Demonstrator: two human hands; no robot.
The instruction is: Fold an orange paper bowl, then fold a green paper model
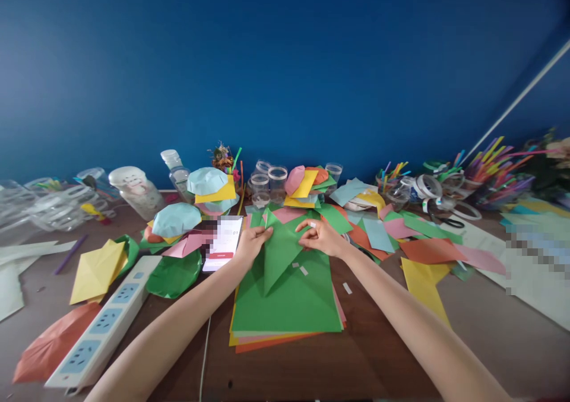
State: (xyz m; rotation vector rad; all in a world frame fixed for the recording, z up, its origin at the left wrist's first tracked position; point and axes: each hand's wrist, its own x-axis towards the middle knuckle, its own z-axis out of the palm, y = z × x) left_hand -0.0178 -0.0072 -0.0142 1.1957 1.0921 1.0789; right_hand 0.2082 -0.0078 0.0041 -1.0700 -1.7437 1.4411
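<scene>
A folded green sheet of paper (281,253) stands partly raised, its point down, over a stack of coloured paper (289,313) with green on top. My left hand (255,244) grips the folded sheet at its upper left edge, thumb on the front. At the sheet's right edge is my right hand (323,239), fingers curved and apart. A small white strip (313,225) shows on one of its fingers; I cannot tell whether it is stuck there. Two small white strips (303,270) lie on the green stack, and another strip (347,288) is on the table.
A phone (222,244) lies left of the stack, with a white power strip (107,325) further left. Folded and crumpled coloured papers (177,219) surround the work area. Plastic cups (277,179), bottles and a container of straws (494,173) line the blue wall. Scissors (452,222) lie right.
</scene>
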